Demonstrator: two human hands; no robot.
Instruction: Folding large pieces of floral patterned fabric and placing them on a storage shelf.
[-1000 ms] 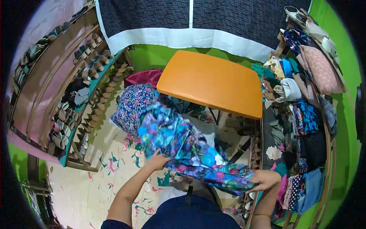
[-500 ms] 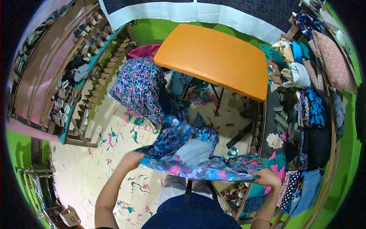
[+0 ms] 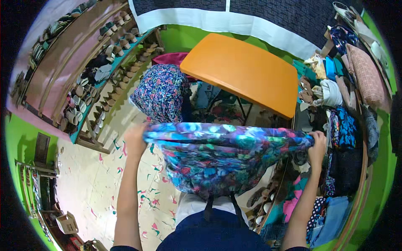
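Note:
A blue floral cloth [image 3: 217, 157] hangs stretched between my two hands, its top edge pulled nearly straight and its lower part sagging in folds in front of me. My left hand [image 3: 137, 136] is closed round the left end of that edge, though motion blurs the fingers. At the other end, my right hand [image 3: 317, 141] grips the gathered corner. Beyond the cloth, to the left, stands a rounded bundle [image 3: 161, 92] covered in small-flowered dark fabric, apart from my hands.
An orange table [image 3: 243, 73] stands ahead. Shelves of shoe forms [image 3: 113, 102] line the left side. Folded fabrics [image 3: 343, 125] and a pink cushion [image 3: 363, 75] fill the right-hand shelf. Pink and green scraps [image 3: 153, 203] litter the pale floor. A small open box [image 3: 67, 223] sits lower left.
Both hands have risen and moved away from me, lifting the cloth's held edge. The cloth now hangs down toward me instead of spreading away. The whole view has shifted slightly.

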